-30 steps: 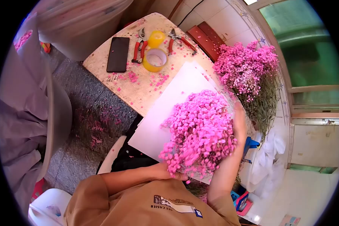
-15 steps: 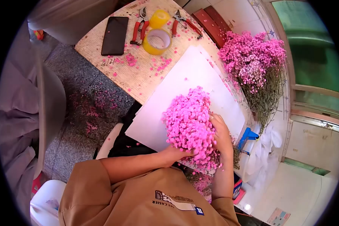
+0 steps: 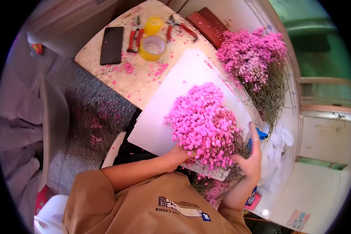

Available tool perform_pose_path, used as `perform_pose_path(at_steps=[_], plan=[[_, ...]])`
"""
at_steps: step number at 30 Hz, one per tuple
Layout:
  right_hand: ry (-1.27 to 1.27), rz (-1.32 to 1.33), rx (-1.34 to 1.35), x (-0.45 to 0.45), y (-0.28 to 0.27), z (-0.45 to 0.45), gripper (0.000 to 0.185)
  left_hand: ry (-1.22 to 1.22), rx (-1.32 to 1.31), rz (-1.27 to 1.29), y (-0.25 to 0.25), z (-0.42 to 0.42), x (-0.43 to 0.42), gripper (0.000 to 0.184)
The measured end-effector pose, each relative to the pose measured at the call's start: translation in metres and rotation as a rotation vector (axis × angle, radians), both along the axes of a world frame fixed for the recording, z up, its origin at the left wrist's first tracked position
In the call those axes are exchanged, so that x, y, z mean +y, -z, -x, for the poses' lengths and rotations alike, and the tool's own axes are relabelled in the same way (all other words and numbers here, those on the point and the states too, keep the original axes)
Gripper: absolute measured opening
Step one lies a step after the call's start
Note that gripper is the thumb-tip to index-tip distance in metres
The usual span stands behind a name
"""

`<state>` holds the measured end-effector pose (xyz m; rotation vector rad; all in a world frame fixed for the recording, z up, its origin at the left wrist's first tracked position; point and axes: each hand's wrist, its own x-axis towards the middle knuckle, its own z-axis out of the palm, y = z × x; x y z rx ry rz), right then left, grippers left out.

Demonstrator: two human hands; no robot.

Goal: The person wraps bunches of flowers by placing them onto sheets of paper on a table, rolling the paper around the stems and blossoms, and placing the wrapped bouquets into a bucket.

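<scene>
A bunch of small pink dried flowers (image 3: 202, 121) is held over white paper sheets (image 3: 156, 128) in front of my chest. My left hand (image 3: 180, 154) is closed round the bunch from below left; its fingertips are hidden under the blossoms. On the other side, my right hand (image 3: 250, 158) has thumb and fingers spread and faces the bunch's right edge with nothing in it. Whether its thumb touches the flowers I cannot tell. Behind that hand, a blue tool (image 3: 262, 134) is mostly covered.
The wooden table (image 3: 93, 48) bears a black phone (image 3: 112, 45), two red-handled pruning shears (image 3: 135, 37), yellow tape rolls (image 3: 153, 47) and scattered petals. A larger pink flower bunch (image 3: 253, 54) lies at the right by a dark red box (image 3: 206, 27). White plastic (image 3: 277, 148) hangs near my right hand.
My right hand has come off the flowers, moved right and down, and opened. The bunch looks wider and fuller on its right. My left hand keeps its hold.
</scene>
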<state>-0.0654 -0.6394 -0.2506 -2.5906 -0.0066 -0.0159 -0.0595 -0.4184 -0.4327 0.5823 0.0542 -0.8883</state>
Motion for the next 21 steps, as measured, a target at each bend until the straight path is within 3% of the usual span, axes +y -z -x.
perform_pose_path(at_steps=[2,3,7,8,10,11,13,16,18,21], plan=[[-0.069,0.243,0.129,0.006,0.004,0.019,0.127,0.056,0.019,-0.033,-0.013,-0.006,0.001,0.067],[-0.015,0.247,0.184,0.01,0.009,0.024,0.124,0.091,0.05,-0.07,-0.018,-0.01,0.002,0.065],[0.065,0.151,-0.061,-0.008,0.059,0.009,0.105,0.189,0.047,-0.065,0.0,-0.008,0.007,0.049],[0.057,0.163,-0.12,-0.016,0.073,0.002,0.1,0.209,0.021,-0.124,-0.014,-0.011,0.015,0.051],[0.077,0.21,-0.204,-0.022,0.086,-0.009,0.093,0.207,-0.078,-0.135,0.003,-0.002,0.027,0.085],[0.097,0.237,-0.226,-0.021,0.089,-0.012,0.091,0.255,-0.146,-0.27,0.007,0.001,0.035,0.094],[0.121,0.189,-0.261,-0.021,0.089,-0.012,0.091,0.326,-0.503,-0.419,0.005,0.012,0.045,0.066],[0.115,0.13,-0.327,-0.027,0.087,-0.003,0.094,0.421,-0.796,-0.554,-0.036,0.023,0.039,0.047],[0.111,0.091,-0.402,-0.026,0.08,0.014,0.096,0.39,-1.055,-0.646,-0.065,0.028,0.026,0.039],[0.114,-0.011,-0.654,-0.034,0.057,0.055,0.073,0.373,-1.117,-0.782,-0.074,0.031,0.014,0.038]])
